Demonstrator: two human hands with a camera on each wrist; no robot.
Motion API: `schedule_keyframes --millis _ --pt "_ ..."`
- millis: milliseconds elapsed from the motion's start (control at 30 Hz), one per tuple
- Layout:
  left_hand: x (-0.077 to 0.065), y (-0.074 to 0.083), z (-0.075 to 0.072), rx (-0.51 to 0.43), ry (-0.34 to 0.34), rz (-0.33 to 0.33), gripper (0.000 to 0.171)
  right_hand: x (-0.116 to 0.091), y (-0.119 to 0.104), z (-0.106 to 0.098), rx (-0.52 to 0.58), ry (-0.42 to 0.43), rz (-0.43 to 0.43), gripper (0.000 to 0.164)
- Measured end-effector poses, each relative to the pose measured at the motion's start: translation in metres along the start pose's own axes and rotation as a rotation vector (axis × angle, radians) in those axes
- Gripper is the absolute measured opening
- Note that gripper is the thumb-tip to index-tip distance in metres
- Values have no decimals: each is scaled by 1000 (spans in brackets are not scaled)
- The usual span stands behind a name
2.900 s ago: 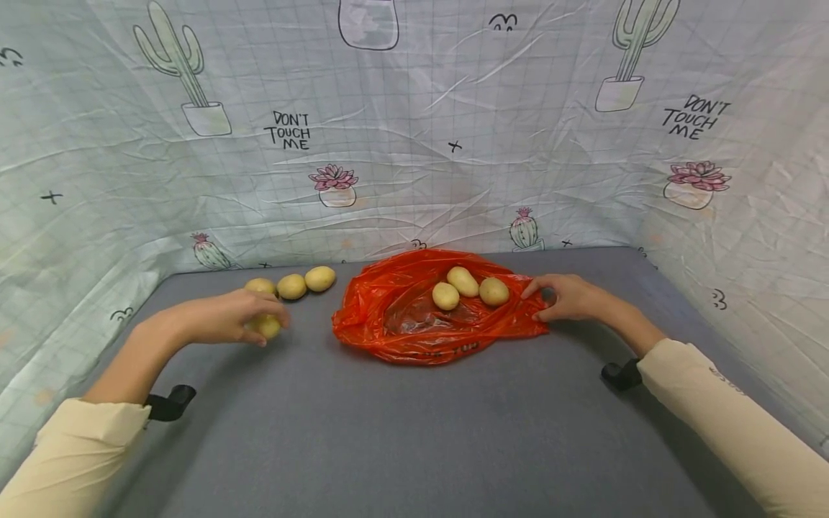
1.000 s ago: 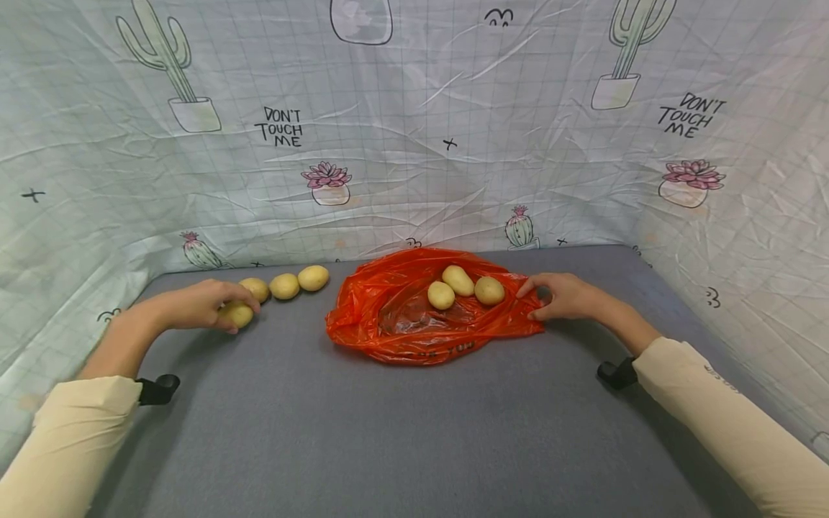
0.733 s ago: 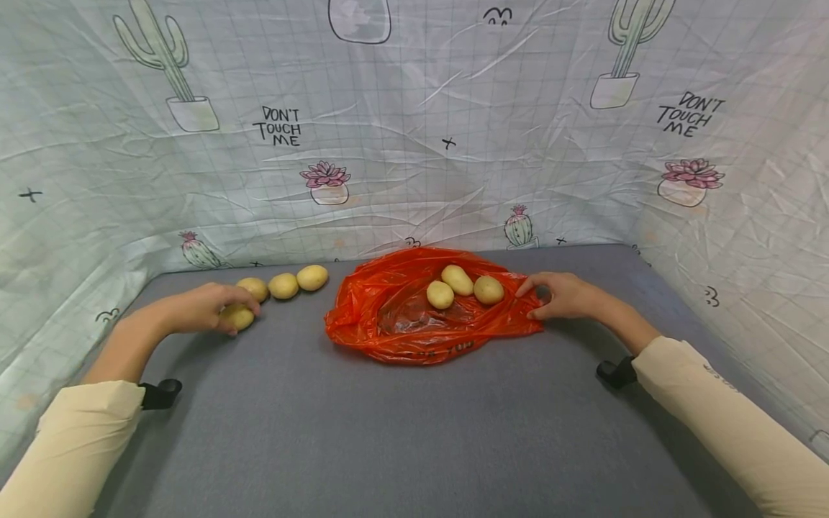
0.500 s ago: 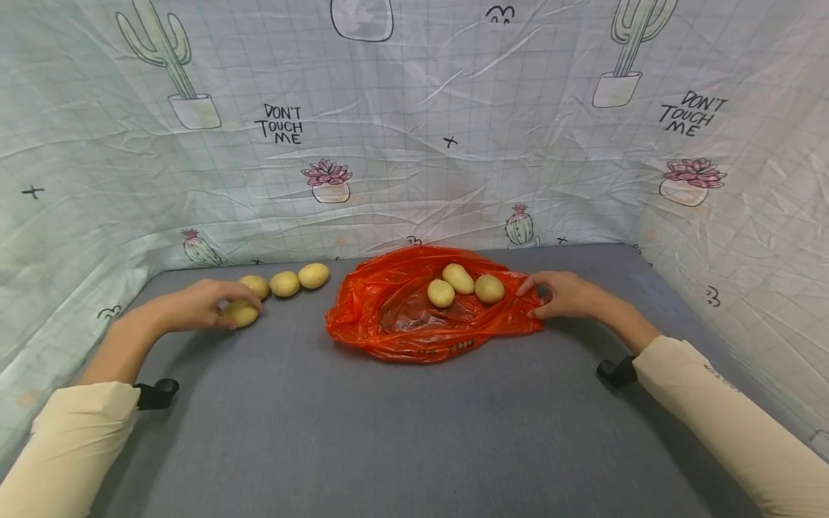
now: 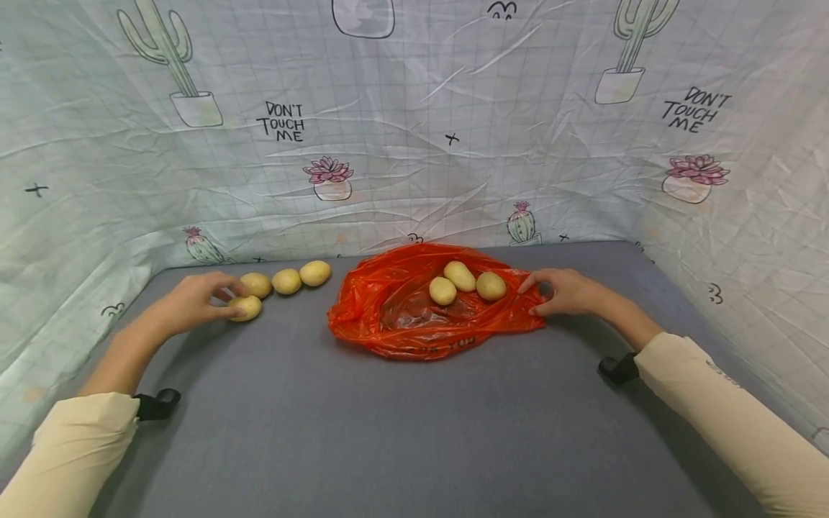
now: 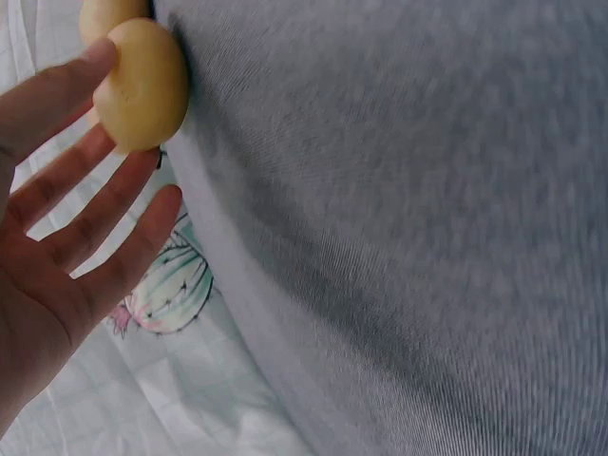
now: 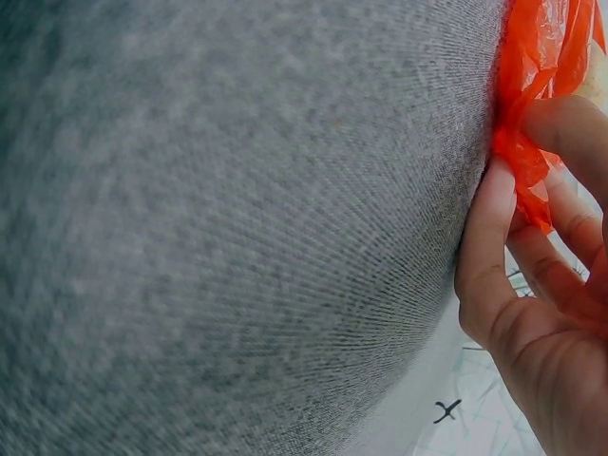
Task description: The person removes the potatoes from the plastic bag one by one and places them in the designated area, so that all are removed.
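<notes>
On the left, a yellow potato [image 5: 245, 308] sits on the grey table, close in front of a row of potatoes. My left hand [image 5: 201, 301] is beside it with fingers spread and fairly straight; in the left wrist view the thumb [image 6: 71, 85] touches or nearly touches the potato [image 6: 144, 85]. A red plastic bag [image 5: 363, 306] lies with its mouth spread, and three potatoes [image 5: 459, 276] rest in it. My right hand [image 5: 562, 291] pinches the bag's right end; the right wrist view shows the red plastic [image 7: 522, 152] between thumb and fingers.
Three more potatoes [image 5: 286, 281] stand in a row along the table's back left. A cloth printed with cacti [image 5: 401, 129] walls off the back and sides of the grey table [image 5: 414, 439]. Black bands [image 5: 158, 405] are on both wrists.
My left hand has carried the potato left and set it in front of the row; its fingers have since loosened and spread. My right hand keeps its pinch on the bag.
</notes>
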State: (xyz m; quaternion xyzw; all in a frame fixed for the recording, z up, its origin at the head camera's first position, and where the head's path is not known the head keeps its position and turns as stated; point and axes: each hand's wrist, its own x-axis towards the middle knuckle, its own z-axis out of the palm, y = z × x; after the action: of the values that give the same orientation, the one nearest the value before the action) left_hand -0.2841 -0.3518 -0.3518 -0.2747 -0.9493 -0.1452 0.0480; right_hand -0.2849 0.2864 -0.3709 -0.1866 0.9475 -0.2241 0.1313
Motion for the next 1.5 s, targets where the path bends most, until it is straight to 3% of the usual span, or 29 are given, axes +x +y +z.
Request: schedule_keyframes --millis 433,567,667,867,1100,1500 --pt "7 5 -1 11 -48 -19 28 0 2 1 -11 -6 -8 41" --pt "5 11 -4 34 -20 -19 25 1 2 2 3 -7 -10 40" --pt "8 26 -9 42 -23 -8 24 1 2 2 2 -6 -12 40" --pt "25 74 -12 16 -33 2 28 -1 5 1 -10 3 -13 41" --pt "46 118 -11 -33 -24 67 28 -1 6 2 2 3 -7 41" --pt "72 158 1 -78 -61 158 27 0 5 1 19 -6 -10 41"
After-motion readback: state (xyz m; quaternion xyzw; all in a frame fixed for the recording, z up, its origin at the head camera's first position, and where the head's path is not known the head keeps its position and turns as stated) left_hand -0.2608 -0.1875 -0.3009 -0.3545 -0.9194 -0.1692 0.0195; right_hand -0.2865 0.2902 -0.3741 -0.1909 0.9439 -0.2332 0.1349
